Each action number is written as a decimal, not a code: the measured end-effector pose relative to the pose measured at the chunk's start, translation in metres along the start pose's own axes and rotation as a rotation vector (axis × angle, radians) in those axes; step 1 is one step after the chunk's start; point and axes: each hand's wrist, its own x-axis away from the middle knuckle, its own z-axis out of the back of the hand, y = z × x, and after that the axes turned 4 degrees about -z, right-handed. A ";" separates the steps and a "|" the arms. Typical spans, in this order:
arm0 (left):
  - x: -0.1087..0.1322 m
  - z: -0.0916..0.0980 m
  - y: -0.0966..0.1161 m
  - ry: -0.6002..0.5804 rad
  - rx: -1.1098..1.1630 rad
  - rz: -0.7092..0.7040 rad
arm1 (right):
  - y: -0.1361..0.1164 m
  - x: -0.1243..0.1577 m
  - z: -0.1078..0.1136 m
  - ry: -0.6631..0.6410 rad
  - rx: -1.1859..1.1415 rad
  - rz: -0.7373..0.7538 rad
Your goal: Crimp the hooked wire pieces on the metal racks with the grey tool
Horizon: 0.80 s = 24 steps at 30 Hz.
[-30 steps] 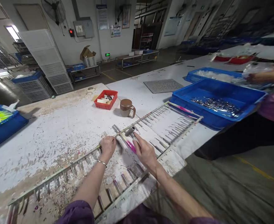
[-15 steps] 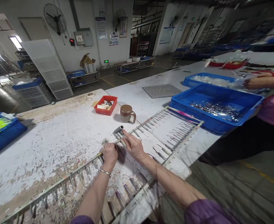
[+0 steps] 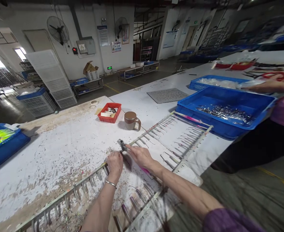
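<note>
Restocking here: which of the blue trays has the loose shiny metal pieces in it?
The large blue tray at front right. The shallower tray behind it holds whitish material, and the far-left tray holds green-yellow packs.

Beyond the far edge of the worn white bench [image 3: 59, 141] stands a white wall [image 3: 66, 64]. It carries a black fan [image 3: 55, 26], a grey electrical box [image 3: 86, 46], posted notices [image 3: 103, 31] and a second fan [image 3: 121, 24]. White mesh panels [image 3: 51, 79] lean against it. Daylight enters by a window [image 3: 21, 54] at the left. Low metal tables [image 3: 138, 67] stand before a dark doorway [image 3: 145, 43]. The floor [image 3: 253, 199] is grey concrete, with a yellow line [image 3: 275, 178] off the bench's right edge.
</note>
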 end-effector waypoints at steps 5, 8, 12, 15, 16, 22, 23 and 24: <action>-0.001 0.004 0.001 -0.031 0.014 0.022 | -0.002 -0.003 0.001 0.124 -0.077 -0.010; -0.002 0.004 -0.001 -0.043 0.010 0.014 | -0.002 -0.005 0.001 -0.079 0.032 -0.032; -0.002 0.005 -0.003 -0.059 0.001 0.009 | -0.001 -0.005 0.004 0.084 -0.051 0.008; -0.002 0.006 -0.003 -0.071 -0.005 0.009 | -0.003 -0.005 0.001 0.103 -0.064 0.003; -0.002 0.006 -0.002 -0.072 -0.005 0.005 | -0.003 -0.005 0.000 0.038 -0.024 -0.009; -0.002 0.009 -0.001 -0.070 0.007 0.010 | -0.006 -0.008 0.003 0.052 0.027 0.010; -0.002 0.010 0.000 -0.079 0.010 0.015 | -0.007 -0.007 0.003 0.101 0.007 0.009; -0.002 0.011 0.001 -0.089 0.013 0.020 | -0.008 -0.006 0.003 0.107 0.005 0.004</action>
